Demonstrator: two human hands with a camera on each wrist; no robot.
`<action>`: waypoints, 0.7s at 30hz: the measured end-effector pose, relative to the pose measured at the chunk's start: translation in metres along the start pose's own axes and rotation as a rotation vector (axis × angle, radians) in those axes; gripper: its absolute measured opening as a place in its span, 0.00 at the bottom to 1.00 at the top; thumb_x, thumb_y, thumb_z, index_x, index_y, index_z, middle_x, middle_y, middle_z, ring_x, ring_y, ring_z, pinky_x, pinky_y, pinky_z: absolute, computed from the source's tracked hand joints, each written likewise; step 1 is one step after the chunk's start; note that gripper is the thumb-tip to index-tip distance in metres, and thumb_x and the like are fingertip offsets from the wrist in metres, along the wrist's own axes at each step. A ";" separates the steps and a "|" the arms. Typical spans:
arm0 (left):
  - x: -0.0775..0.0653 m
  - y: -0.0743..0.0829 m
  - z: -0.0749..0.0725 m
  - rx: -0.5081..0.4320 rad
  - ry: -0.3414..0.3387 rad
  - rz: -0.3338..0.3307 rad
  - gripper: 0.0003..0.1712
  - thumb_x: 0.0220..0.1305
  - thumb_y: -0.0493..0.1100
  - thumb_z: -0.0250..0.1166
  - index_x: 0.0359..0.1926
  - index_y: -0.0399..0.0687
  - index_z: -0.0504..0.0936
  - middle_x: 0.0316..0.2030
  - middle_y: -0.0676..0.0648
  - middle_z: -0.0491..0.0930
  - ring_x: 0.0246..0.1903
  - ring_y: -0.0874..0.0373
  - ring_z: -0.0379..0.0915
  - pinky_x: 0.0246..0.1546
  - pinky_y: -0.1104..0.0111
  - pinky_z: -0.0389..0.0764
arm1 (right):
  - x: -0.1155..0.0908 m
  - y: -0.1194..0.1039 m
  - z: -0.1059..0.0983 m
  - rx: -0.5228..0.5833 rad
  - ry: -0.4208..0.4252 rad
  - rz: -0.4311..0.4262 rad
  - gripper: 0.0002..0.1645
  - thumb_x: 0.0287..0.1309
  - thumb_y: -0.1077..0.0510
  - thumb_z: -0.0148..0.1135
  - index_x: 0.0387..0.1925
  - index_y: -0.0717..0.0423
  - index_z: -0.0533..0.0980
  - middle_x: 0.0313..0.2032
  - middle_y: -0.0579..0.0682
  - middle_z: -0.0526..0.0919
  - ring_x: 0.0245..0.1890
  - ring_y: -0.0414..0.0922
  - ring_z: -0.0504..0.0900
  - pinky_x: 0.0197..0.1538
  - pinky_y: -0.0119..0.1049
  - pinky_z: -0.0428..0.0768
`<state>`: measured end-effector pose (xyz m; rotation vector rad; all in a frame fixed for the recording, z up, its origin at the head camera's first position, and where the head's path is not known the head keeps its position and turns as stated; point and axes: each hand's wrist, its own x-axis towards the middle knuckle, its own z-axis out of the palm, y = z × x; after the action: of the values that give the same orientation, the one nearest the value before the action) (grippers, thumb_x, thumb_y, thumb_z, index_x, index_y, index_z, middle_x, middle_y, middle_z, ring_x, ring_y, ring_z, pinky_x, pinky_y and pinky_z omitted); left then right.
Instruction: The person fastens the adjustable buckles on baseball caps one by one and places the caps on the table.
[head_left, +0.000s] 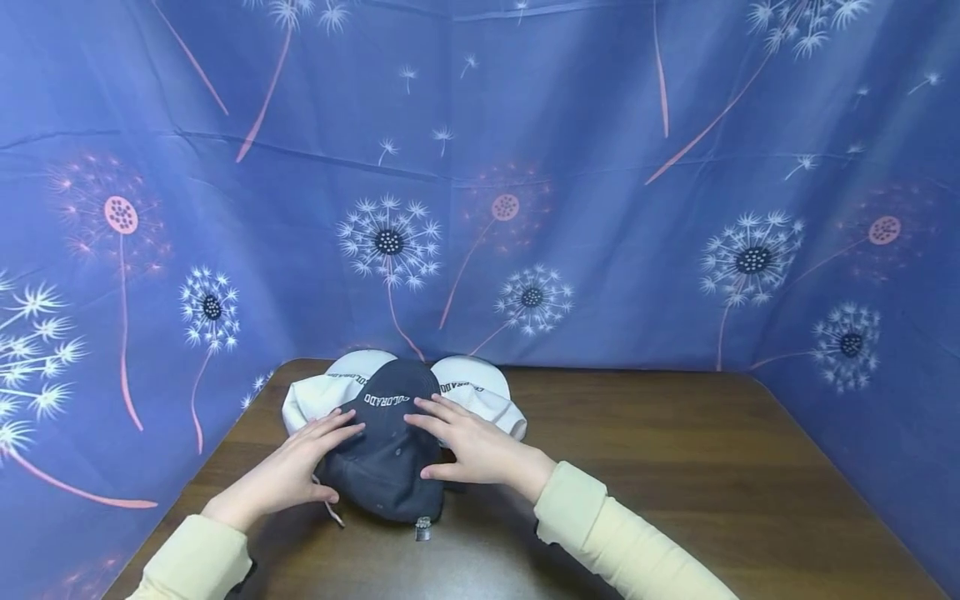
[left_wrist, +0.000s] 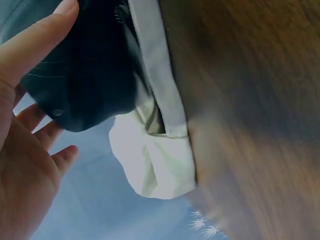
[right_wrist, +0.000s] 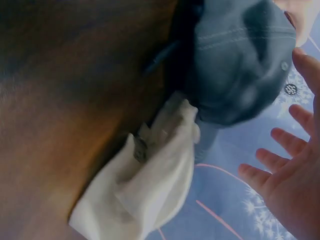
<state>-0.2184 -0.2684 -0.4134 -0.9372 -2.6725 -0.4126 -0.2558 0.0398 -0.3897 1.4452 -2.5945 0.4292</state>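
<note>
A dark cap [head_left: 386, 471] lettered COLORADO lies over two white caps, one at its left [head_left: 318, 400] and one at its right [head_left: 491, 408]. My left hand [head_left: 288, 475] is at the dark cap's left side, fingers spread and fairly straight. On the opposite side my right hand [head_left: 476, 442] spreads its fingers over the crown; whether the fingertips press on it I cannot tell. Both wrist views show the dark cap [left_wrist: 85, 85] and relaxed, extended fingers. A white cap [right_wrist: 150, 185] sits beside it in the right wrist view. Neither hand grips anything.
The caps lie on a brown wooden table [head_left: 637, 483], toward its left back. A metal buckle [head_left: 423, 529] hangs at the dark cap's near edge. Behind the table and along its sides hangs a blue cloth [head_left: 600, 208] with a dandelion print.
</note>
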 end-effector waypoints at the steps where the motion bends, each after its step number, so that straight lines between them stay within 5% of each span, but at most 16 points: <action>1: 0.001 -0.001 0.002 -0.007 -0.007 0.002 0.55 0.25 0.42 0.82 0.63 0.46 0.70 0.65 0.38 0.65 0.64 0.37 0.58 0.59 0.45 0.59 | 0.000 0.000 0.003 0.002 -0.003 -0.009 0.44 0.56 0.37 0.61 0.70 0.43 0.57 0.72 0.51 0.55 0.72 0.54 0.51 0.70 0.45 0.56; 12: 0.013 -0.012 0.006 0.012 -0.008 0.081 0.30 0.36 0.30 0.72 0.49 0.40 0.82 0.53 0.38 0.78 0.57 0.37 0.69 0.55 0.47 0.68 | 0.003 0.006 0.021 0.033 -0.025 -0.050 0.43 0.56 0.40 0.62 0.69 0.44 0.58 0.71 0.53 0.57 0.70 0.57 0.56 0.69 0.46 0.59; 21: 0.028 -0.005 -0.008 0.018 0.015 0.010 0.25 0.37 0.21 0.60 0.37 0.46 0.87 0.38 0.48 0.86 0.44 0.49 0.81 0.44 0.56 0.79 | 0.001 0.009 0.019 -0.007 -0.011 -0.033 0.41 0.58 0.42 0.61 0.70 0.43 0.58 0.70 0.51 0.58 0.69 0.49 0.59 0.68 0.42 0.60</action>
<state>-0.2413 -0.2588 -0.3968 -0.9388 -2.6526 -0.3909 -0.2634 0.0376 -0.4087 1.4901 -2.5741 0.4079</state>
